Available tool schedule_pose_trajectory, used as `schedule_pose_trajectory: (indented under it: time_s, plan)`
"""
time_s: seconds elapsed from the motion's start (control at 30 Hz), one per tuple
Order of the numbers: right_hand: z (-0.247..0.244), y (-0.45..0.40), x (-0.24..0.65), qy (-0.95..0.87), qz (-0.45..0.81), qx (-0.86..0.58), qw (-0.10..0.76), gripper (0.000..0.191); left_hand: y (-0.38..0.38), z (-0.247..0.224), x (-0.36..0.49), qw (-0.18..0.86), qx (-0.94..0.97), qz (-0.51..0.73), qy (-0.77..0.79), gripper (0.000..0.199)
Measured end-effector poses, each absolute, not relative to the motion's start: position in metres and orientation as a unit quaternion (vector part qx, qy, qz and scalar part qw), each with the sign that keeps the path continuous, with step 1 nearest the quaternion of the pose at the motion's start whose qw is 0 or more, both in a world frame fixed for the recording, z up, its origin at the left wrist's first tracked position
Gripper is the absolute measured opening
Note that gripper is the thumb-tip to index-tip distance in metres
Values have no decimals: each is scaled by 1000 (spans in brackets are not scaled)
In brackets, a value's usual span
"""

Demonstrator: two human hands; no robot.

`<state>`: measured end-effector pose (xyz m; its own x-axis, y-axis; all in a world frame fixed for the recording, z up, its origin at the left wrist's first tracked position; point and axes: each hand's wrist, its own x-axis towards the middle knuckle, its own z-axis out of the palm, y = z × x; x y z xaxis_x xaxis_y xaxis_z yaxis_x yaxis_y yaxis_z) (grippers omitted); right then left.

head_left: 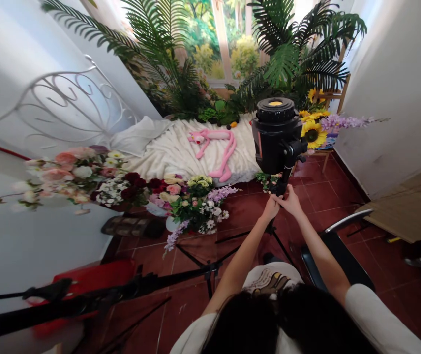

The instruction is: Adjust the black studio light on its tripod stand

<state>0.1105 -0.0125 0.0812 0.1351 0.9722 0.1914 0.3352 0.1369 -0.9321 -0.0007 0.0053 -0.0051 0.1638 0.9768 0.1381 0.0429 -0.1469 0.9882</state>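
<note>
A black studio light (pixel 274 137) stands upright on a black stand in front of me, right of centre. My left hand (pixel 271 207) is closed on the stand just below the light's mount. Beside it, touching or nearly touching, my right hand (pixel 291 200) is closed round the same part from the right side. The fingertips of both hands meet near the stand's collar, and some fingers are hidden. Behind the light lies a bed with a cream blanket (pixel 173 147), and a pink plush toy (pixel 218 135) rests on it.
Flower bunches (pixel 192 196) line the bed's front edge. A black boom stand (pixel 181 276) crosses the lower left, its legs spread on the red tiles. A black chair (pixel 338 260) is at my right. Sunflowers (pixel 313 133) and palm leaves (pixel 284 64) stand behind the light.
</note>
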Motion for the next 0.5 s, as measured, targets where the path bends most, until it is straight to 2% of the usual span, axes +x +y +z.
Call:
schedule_pose_trajectory:
  time_s: [0.13,0.2,0.3,0.5]
  plan:
    - [73,11,96,-552,348,-610,450,19,5,-3,-1,480,600,493,408,26]
    - [76,17,93,-545,368,-596,461,12,4,0,-2,475,612,491,398,31]
    - [94,22,93,-547,384,-558,492,14,0,4,-4,466,622,491,393,39]
    - [168,38,95,-597,342,-478,546,29,-5,5,-3,452,619,473,434,44]
